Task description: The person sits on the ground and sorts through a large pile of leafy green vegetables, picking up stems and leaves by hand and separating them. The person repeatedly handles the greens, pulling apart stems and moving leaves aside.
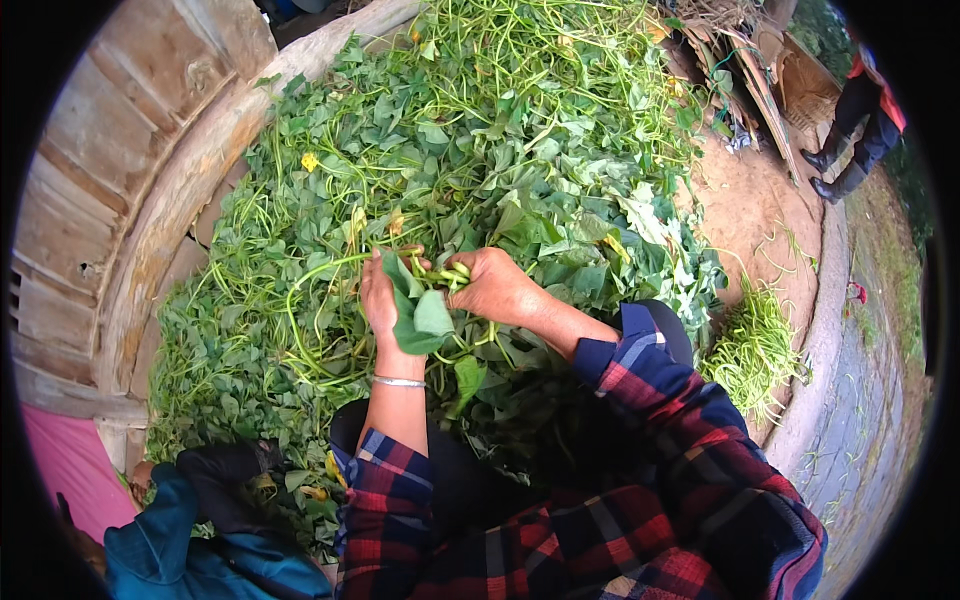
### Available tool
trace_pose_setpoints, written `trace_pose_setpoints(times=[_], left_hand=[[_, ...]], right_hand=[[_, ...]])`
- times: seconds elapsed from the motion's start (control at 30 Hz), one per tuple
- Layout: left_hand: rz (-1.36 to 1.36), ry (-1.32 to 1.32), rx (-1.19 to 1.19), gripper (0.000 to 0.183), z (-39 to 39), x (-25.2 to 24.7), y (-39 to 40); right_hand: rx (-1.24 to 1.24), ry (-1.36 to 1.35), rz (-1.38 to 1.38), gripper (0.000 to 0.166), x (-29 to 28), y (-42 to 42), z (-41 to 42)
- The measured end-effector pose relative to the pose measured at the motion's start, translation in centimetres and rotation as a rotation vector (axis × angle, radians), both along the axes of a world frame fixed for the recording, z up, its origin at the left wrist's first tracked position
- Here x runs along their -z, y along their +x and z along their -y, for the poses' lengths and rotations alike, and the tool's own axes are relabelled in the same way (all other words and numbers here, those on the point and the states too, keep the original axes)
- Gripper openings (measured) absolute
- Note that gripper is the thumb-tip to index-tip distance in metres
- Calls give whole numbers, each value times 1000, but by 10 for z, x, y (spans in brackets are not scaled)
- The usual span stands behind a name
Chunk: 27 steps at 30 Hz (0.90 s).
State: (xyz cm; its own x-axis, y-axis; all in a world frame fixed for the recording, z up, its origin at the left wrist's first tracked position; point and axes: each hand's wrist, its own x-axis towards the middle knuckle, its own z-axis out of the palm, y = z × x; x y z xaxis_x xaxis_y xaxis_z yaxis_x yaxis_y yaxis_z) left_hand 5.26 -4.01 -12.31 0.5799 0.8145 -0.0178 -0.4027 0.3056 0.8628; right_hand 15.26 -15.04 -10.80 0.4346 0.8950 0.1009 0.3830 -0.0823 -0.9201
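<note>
Before me spreads a large heap of leafy green vines [465,150]. My left hand [381,296], with a silvery bangle at the wrist, holds a vine stem whose broad green leaf [424,322] hangs over the palm. From that hand a long pale green stem [294,307] curves down to the left. My right hand [491,285] is closed on a small bunch of cut green stems [454,276], close beside the left fingers. Part of the left fingers is hidden behind the leaf and stems.
A pile of stripped green stems [757,352] lies on the earthen floor at right. Wooden boards [97,142] and a log [172,195] border the left. A person in teal [217,562] sits at lower left; another person in boots [859,127] stands at upper right.
</note>
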Motion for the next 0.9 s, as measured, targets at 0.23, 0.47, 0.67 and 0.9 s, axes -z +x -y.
trace_pose_setpoints(times=[0.23, 0.47, 0.67, 0.9], left_hand=[[-102, 25, -91, 21, -2, 0, 10], [-361, 427, -83, 23, 9, 1, 16], [-537, 943, -114, 18, 5, 4, 21], [-736, 666, 44, 17, -10, -6, 6]], right_hand=[[18, 32, 182, 30, 5, 1, -4], [-34, -53, 612, 26, -17, 8, 12], [-7, -99, 776, 21, -18, 10, 15], [457, -108, 699, 25, -23, 53, 26]])
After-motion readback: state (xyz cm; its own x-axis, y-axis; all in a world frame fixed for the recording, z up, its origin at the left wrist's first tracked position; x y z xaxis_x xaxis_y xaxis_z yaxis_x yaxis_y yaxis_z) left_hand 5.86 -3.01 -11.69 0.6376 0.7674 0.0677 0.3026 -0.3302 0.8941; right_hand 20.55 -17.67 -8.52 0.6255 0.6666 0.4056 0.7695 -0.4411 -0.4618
